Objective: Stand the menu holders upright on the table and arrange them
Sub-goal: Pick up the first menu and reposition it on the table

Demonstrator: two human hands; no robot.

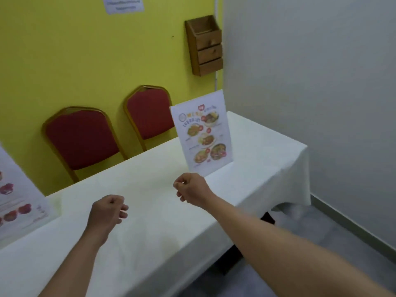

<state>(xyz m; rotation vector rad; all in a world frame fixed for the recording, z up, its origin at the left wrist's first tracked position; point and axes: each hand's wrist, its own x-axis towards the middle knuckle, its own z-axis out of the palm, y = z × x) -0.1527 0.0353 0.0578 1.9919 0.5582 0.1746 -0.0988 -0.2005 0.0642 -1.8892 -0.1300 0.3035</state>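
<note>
A clear menu holder with a sheet of food pictures stands upright near the right end of the white-clothed table, leaning slightly. A second menu holder stands at the left edge of the view, partly cut off. My right hand hovers just in front of the upright holder's base, fingers curled, holding nothing. My left hand hangs over the middle of the table, also curled into a loose fist with nothing in it.
Two red padded chairs with gold frames stand behind the table against the yellow wall. A wooden drawer box hangs on the wall. A grey wall and floor lie to the right of the table's end.
</note>
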